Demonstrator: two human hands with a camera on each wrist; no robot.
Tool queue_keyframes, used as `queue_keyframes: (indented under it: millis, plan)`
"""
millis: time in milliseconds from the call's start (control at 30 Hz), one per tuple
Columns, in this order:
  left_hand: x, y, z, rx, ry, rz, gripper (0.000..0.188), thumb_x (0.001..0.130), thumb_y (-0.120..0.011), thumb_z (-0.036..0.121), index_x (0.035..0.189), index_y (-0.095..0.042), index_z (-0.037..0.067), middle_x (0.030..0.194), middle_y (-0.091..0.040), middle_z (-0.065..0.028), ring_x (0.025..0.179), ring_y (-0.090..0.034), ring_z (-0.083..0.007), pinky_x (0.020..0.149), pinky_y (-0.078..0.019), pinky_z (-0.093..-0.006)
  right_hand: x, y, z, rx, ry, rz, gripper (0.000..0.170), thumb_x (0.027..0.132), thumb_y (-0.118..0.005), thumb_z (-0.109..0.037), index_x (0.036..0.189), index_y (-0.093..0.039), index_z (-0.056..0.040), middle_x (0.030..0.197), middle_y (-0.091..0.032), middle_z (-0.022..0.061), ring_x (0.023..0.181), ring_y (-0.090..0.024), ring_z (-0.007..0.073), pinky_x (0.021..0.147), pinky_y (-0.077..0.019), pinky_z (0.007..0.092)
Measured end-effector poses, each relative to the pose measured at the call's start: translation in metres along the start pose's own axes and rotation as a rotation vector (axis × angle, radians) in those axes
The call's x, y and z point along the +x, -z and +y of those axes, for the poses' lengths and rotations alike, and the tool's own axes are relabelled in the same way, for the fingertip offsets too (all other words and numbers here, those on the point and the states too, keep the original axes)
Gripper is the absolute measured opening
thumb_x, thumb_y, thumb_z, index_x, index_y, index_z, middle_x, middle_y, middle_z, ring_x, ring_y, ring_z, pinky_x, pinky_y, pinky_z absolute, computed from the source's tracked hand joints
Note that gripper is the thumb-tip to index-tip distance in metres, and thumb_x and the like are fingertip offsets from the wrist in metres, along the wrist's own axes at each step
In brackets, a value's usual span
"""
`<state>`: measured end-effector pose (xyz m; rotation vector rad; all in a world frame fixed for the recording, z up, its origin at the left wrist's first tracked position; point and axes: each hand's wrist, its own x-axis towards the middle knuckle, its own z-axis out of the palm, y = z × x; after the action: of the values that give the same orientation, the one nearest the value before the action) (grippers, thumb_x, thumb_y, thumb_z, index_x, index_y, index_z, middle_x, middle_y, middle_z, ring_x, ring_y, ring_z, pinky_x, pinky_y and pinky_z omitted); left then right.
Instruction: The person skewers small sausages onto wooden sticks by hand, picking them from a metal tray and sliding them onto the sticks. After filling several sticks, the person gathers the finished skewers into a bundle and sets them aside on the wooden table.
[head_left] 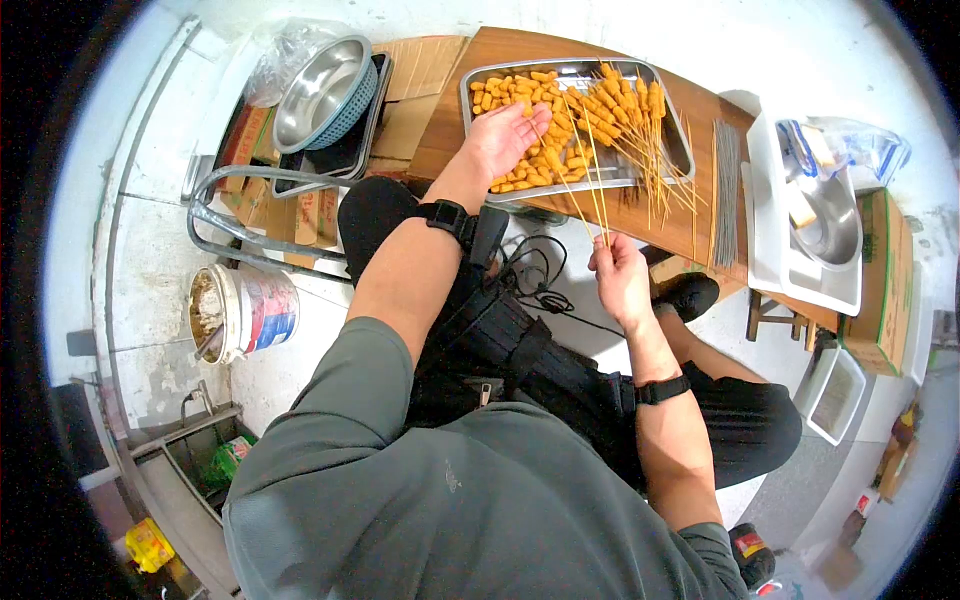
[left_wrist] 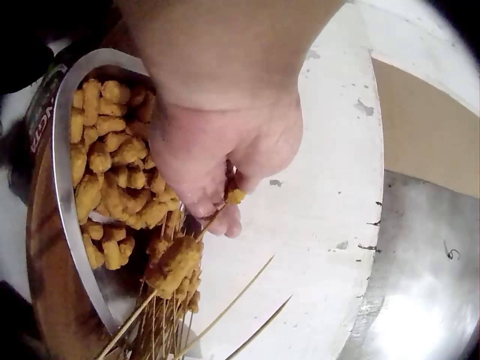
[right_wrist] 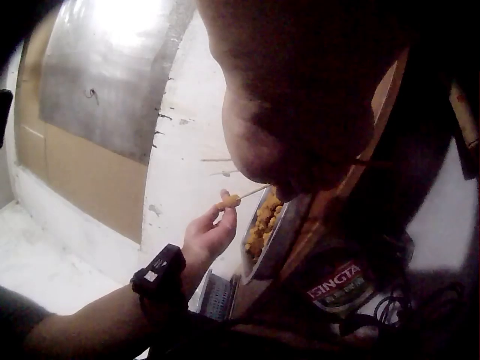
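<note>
1. One orange piece [left_wrist: 236,196] is pinched in left grip [head_left: 503,141], 12 o'clock.
2. Three skewers [left_wrist: 127,325] are pinched in right grip [head_left: 621,276], pointed toward 11 o'clock.
3. One tray [head_left: 683,152] set on bench [head_left: 702,118], 1 o'clock; loose pieces [head_left: 501,92] and loaded skewers [head_left: 606,104] heaped there, uncountable.

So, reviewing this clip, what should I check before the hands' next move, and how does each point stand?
1. Right hand has a grip on the thin sticks: ok.
2. Left hand pinches an orange piece: ok, clear in the left wrist view.
3. Stick seated deep enough in that piece: cannot tell; the right wrist view shows them meeting, but depth is hidden.
4. Loose pieces remaining in the tray: ok, plenty on its left side.
5. Loaded skewers lying wholly inside the tray: not ok, bare ends stick out over the rim.
</note>
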<state>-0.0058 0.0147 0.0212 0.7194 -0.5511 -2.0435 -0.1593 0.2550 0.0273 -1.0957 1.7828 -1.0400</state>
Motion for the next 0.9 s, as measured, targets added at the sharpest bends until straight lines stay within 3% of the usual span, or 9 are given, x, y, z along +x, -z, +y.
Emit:
queue_keyframes:
  millis: [533,600,900]
  plan:
    - [-0.003,-0.003,-0.002,0.043,0.010,0.000,0.022,0.096,-0.051,0.013,0.111,-0.053,-0.003,0.117,-0.060,-0.0199,0.110,-0.059,-0.0303,0.096,-0.0486,-0.0418,0.000,-0.002,0.001,-0.035,-0.011,0.011,0.022,0.097,-0.051,-0.020,0.092,-0.059,-0.0001,0.067,-0.063,0.0083,0.062,-0.060,0.0172,0.061,-0.0481,0.0318]
    - [-0.005,-0.001,-0.004,0.082,-0.009,-0.085,0.019,0.095,-0.054,0.014,0.108,-0.055,0.000,0.117,-0.061,-0.0201,0.110,-0.059,-0.0316,0.097,-0.0475,-0.0442,0.001,-0.004,0.003,-0.012,-0.021,0.017,0.022,0.097,-0.051,-0.020,0.092,-0.059,-0.0001,0.067,-0.063,0.0083,0.062,-0.060,0.0173,0.061,-0.0481,0.0321]
    - [-0.012,-0.003,-0.019,0.136,0.089,-0.135,0.018,0.095,-0.052,0.014,0.107,-0.056,0.001,0.116,-0.063,-0.0178,0.111,-0.060,-0.0313,0.096,-0.0473,-0.0455,0.004,-0.005,0.004,-0.013,-0.012,0.030,0.024,0.097,-0.052,-0.022,0.090,-0.058,-0.0006,0.066,-0.062,0.0085,0.061,-0.059,0.0175,0.060,-0.0476,0.0328]
